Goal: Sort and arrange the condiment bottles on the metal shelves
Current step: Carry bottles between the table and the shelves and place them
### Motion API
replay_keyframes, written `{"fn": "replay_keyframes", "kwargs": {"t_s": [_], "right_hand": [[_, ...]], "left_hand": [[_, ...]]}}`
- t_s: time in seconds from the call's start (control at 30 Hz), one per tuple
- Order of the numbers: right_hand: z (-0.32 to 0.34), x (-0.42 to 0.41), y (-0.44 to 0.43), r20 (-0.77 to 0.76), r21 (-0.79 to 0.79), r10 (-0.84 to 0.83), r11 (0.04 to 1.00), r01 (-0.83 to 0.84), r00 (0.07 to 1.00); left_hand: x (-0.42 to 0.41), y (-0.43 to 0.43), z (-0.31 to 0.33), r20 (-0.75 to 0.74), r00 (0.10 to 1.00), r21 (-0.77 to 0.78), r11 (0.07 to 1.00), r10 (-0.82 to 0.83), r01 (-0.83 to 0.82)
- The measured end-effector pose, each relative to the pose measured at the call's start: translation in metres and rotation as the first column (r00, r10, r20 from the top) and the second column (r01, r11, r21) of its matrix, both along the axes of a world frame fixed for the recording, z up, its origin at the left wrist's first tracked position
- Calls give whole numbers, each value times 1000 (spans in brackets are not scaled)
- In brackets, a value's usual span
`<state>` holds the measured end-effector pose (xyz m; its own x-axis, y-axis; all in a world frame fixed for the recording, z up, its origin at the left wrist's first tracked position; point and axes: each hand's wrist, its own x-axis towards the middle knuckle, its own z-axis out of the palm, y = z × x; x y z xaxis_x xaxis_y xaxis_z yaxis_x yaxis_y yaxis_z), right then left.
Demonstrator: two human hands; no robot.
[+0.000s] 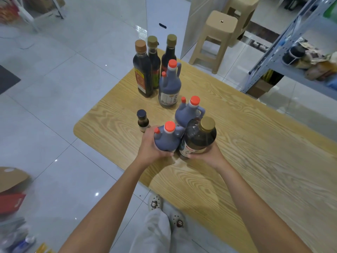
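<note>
With the left hand [152,148] wrapped around the red-capped jug [166,137] and the right hand [206,157] cupping the gold-capped bottle [199,137] over the desk's [255,161] near edge, keep the fingers clamped and both upright while carrying them to the metal shelves [291,52] at far right.

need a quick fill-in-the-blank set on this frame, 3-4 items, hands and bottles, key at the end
1. The left hand grips a jug whose big cap is ____ in colour.
2. The right hand grips a dark bottle with a ____ cap.
3. The small bottle with the dark cap stands on the wooden ____.
4. Not counting the one in hand, ____ more red-capped jugs stand on the tabletop.

Missing words: red; gold; table; two
</note>
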<state>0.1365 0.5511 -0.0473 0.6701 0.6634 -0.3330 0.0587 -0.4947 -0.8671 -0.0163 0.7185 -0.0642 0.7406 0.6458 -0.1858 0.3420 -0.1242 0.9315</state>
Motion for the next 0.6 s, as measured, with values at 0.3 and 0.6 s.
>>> {"fn": "replay_keyframes", "kwargs": {"t_s": [0.3, 0.6], "right_hand": [[-3, 2, -16, -19, 1, 51, 999, -51, 999], [1, -17, -71, -7, -53, 156, 986, -156, 988]], "left_hand": [[-15, -32, 9, -47, 999, -42, 999, 17, -19], [-40, -84, 22, -189, 982, -119, 993, -11, -12]]}}
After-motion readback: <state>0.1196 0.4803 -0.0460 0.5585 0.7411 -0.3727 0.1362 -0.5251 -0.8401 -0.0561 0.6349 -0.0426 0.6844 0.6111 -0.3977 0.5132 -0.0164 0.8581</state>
